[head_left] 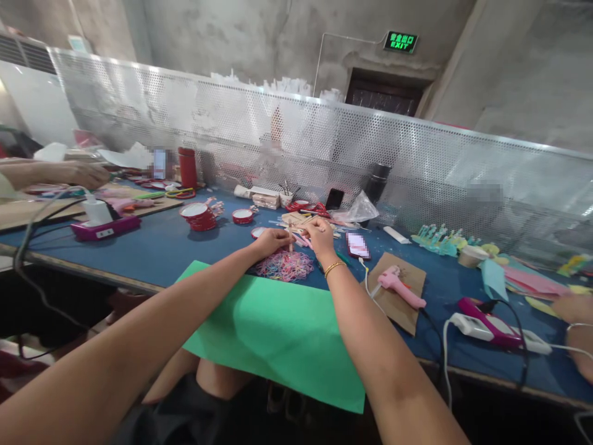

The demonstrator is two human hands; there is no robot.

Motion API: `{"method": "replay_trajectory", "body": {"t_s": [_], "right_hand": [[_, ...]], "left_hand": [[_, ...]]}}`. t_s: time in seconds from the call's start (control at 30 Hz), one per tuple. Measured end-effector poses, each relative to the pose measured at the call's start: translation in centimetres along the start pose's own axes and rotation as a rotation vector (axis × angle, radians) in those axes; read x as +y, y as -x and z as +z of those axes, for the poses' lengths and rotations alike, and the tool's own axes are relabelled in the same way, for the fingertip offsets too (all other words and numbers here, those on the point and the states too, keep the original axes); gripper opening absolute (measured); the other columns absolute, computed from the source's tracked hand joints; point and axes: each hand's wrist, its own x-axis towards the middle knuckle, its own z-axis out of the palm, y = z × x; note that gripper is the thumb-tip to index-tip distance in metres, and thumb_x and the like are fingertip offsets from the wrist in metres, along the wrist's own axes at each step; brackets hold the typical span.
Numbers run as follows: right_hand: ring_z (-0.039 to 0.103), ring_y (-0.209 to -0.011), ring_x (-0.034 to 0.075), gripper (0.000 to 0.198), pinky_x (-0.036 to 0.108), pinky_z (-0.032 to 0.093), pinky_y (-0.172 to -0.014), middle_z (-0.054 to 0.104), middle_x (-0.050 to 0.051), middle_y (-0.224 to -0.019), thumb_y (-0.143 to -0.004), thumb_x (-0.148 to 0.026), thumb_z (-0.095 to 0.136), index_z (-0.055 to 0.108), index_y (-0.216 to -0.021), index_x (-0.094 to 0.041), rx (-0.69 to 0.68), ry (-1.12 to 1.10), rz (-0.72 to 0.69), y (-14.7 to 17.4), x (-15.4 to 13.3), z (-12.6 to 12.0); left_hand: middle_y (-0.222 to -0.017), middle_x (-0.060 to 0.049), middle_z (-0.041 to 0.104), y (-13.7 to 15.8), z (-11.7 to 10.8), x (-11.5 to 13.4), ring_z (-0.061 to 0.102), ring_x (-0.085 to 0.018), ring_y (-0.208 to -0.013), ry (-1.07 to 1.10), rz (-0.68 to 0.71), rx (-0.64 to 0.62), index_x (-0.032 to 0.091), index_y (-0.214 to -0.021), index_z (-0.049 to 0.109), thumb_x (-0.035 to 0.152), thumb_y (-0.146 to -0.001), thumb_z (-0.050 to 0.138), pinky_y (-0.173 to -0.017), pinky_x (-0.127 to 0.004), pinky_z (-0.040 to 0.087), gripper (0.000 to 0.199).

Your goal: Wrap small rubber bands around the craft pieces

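My left hand (273,242) is closed in a pinch just above a tangled heap of pink, blue and white strings or thin bands (285,266). At its fingertips is a small pale piece (291,242), too small to name. Close by on the right, my right hand (320,237), with a gold bracelet (334,267) at the wrist, is also pinched; what it holds cannot be made out. Below both hands, a green sheet (278,327) hangs from the table edge over the lap. Pale sticks and scraps (301,219) lie behind the hands.
A pink glue gun (401,289) rests on brown cardboard (412,321) at right, near a purple power strip (491,324). Red tape rolls (198,216) stand at left. A phone (357,245) lies beyond my right hand. Other people's hands (86,173) appear at both sides.
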Motion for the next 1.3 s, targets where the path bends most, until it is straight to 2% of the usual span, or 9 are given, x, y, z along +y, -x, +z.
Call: {"method": "replay_trajectory", "body": {"t_s": [0.23,0.4,0.6,0.73,0.87,1.13,1.3], "right_hand": [[0.055,-0.055,0.014,0.013,0.024,0.044,-0.055,0.062,-0.003,-0.058,-0.068,-0.032,0.059,0.053,-0.062,-0.022,-0.046,-0.002,0.029,0.2,0.0,0.2],[0.053,-0.054,0.013,0.013,0.024,0.045,-0.057,0.059,-0.005,-0.055,-0.068,-0.031,0.058,0.052,-0.059,-0.022,0.004,0.017,-0.013,-0.1,0.1,-0.1],[0.055,-0.054,0.013,0.013,0.024,0.045,-0.057,0.061,-0.005,-0.056,-0.068,-0.031,0.060,0.053,-0.061,-0.023,-0.030,-0.024,0.017,0.0,-0.1,0.2],[0.056,-0.055,0.013,0.013,0.025,0.046,-0.059,0.061,-0.005,-0.055,-0.067,-0.030,0.061,0.053,-0.061,-0.022,-0.002,-0.041,0.008,0.1,-0.3,0.1],[0.057,-0.057,0.014,0.017,0.025,0.047,-0.060,0.061,-0.005,-0.057,-0.064,-0.032,0.067,0.054,-0.060,-0.022,-0.003,-0.080,0.017,0.1,-0.6,0.0],[0.058,-0.062,0.014,0.015,0.025,0.047,-0.062,0.064,-0.004,-0.063,-0.063,-0.033,0.064,0.054,-0.067,-0.023,0.047,-0.090,0.051,0.1,-1.1,0.2],[0.056,-0.058,0.013,0.020,0.025,0.045,-0.059,0.061,-0.004,-0.058,-0.060,-0.034,0.069,0.054,-0.065,-0.023,0.058,-0.087,0.052,0.3,-1.5,0.3]], "left_hand": [[-0.070,-0.003,0.072,-0.3,0.0,-0.7,0.061,-0.014,-0.062,0.049,0.039,0.004,0.014,-0.078,0.072,0.052,-0.072,0.074,-0.061,-0.024,0.049,0.039],[-0.068,-0.002,0.072,0.0,-0.1,-0.4,0.058,-0.013,-0.059,0.000,0.054,0.003,0.015,-0.069,0.070,0.054,-0.073,0.072,-0.060,-0.023,0.048,0.039],[-0.069,-0.004,0.073,0.0,-0.1,-0.5,0.061,-0.015,-0.062,0.009,0.061,0.047,0.015,-0.072,0.072,0.056,-0.072,0.071,-0.063,-0.025,0.048,0.041],[-0.071,-0.004,0.074,-0.2,-0.1,-0.7,0.062,-0.015,-0.064,-0.023,0.080,0.050,0.015,-0.074,0.072,0.056,-0.072,0.070,-0.065,-0.025,0.049,0.041],[-0.070,-0.003,0.074,-0.2,0.0,-0.6,0.060,-0.014,-0.060,-0.025,0.058,0.033,0.015,-0.079,0.072,0.056,-0.073,0.069,-0.059,-0.024,0.047,0.041],[-0.068,-0.003,0.072,0.0,0.0,-0.2,0.060,-0.013,-0.059,0.045,0.009,0.016,0.015,-0.073,0.070,0.051,-0.072,0.073,-0.058,-0.023,0.048,0.036],[-0.068,-0.002,0.073,0.0,0.1,-0.3,0.060,-0.013,-0.059,0.084,0.001,0.028,0.015,-0.072,0.070,0.050,-0.071,0.076,-0.060,-0.024,0.049,0.035]]}}
